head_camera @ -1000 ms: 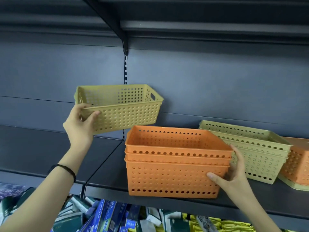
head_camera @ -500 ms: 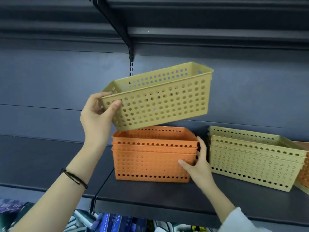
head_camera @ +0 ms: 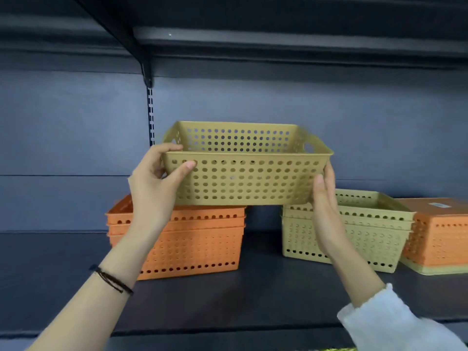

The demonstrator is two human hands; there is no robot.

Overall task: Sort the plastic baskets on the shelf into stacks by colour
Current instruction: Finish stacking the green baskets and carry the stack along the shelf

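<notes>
I hold a yellow-green perforated basket [head_camera: 243,171] level in the air, above the gap between two stacks. My left hand [head_camera: 157,183] grips its left end and my right hand [head_camera: 326,198] clasps its right end. Below on the left stands a stack of orange baskets [head_camera: 192,241]. Below on the right stands a stack of yellow-green baskets [head_camera: 364,231], partly hidden by my right hand. At the far right an upturned orange basket [head_camera: 438,231] rests over a yellow-green one [head_camera: 430,269].
The baskets stand on a dark shelf board [head_camera: 266,295] with a dark back panel behind. Another shelf [head_camera: 278,44] hangs overhead on a bracket [head_camera: 148,72]. The left part of the board holds nothing.
The yellow-green basket has swung level and moved right. My right hand left the orange stack and took hold of the basket's right end.
</notes>
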